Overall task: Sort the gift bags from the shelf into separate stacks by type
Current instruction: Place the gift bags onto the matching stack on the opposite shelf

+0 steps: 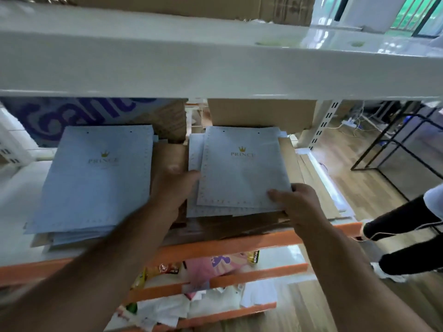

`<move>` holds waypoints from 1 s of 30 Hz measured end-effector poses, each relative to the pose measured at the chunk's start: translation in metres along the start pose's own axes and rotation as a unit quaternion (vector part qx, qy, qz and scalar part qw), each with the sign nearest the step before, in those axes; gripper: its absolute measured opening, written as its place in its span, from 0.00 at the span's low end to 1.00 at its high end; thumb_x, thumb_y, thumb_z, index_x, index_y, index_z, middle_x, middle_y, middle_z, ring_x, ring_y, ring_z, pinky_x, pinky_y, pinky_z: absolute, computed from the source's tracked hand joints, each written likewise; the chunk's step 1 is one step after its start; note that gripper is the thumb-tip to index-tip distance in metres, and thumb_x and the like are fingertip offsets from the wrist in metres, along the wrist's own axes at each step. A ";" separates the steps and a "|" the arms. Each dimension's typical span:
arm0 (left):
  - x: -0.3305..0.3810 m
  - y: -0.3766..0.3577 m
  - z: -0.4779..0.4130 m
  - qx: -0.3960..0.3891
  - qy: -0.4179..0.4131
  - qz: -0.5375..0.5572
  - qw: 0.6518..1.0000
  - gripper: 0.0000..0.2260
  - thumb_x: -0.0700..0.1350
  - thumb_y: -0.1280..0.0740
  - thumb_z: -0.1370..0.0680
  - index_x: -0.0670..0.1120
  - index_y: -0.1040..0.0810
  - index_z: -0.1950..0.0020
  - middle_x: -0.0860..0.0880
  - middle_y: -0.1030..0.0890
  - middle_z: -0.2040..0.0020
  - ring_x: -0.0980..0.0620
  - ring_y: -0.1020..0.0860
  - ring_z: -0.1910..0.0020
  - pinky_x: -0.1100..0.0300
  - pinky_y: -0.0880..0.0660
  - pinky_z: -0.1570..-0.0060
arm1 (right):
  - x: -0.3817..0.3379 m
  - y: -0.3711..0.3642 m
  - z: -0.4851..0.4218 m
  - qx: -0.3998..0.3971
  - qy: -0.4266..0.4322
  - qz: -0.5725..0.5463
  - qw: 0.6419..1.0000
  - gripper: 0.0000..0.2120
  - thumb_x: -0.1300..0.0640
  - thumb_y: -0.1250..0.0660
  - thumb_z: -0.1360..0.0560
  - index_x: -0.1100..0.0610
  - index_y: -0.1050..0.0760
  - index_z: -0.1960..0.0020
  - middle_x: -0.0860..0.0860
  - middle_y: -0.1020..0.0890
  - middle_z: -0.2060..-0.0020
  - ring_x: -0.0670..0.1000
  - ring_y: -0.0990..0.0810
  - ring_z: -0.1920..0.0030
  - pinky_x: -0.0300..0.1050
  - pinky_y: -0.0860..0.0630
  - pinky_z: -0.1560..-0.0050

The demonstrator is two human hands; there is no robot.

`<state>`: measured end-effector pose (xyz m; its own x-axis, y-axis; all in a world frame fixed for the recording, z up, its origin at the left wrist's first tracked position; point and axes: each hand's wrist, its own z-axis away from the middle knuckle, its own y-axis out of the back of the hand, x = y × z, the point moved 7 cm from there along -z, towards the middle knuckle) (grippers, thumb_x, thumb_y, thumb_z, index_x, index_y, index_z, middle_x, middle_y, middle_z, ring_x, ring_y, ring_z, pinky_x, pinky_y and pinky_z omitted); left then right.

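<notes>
Two stacks of flat pale-blue gift bags printed "PRINCE" with a gold crown lie on the white shelf. The left stack [96, 180] is larger. The right stack [242, 171] rests on flattened brown bags [297, 164]. My left hand [172, 185] lies between the stacks, fingers touching the left edge of the right stack. My right hand [297, 202] grips the right stack's near right corner, thumb on top.
An upper white shelf board [215, 63] overhangs close above. Cardboard boxes [261, 113] and a blue-lettered box [84, 116] stand behind the stacks. Orange shelf beams [227, 248] run below, with mixed bags on lower levels. A person's legs [407, 226] stand at the right.
</notes>
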<state>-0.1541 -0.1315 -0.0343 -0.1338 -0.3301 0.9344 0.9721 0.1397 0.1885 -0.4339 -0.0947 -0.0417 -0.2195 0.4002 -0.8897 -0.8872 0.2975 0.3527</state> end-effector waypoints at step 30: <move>-0.080 0.166 0.182 0.195 -0.025 0.283 0.939 0.23 0.26 0.37 0.23 0.52 0.25 0.38 0.42 0.18 0.43 0.39 0.17 0.46 0.44 0.19 0.50 | -0.014 -0.090 0.134 -0.264 0.022 -0.283 0.922 0.11 0.67 0.35 0.23 0.55 0.21 0.45 0.48 0.13 0.55 0.53 0.16 0.51 0.49 0.22 0.54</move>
<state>-0.0177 0.0883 -0.0227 0.3645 -0.0573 0.9294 0.7469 0.6140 -0.2551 -0.2964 -0.0114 -0.0225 0.3337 0.2710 -0.9029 -0.9359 -0.0198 -0.3518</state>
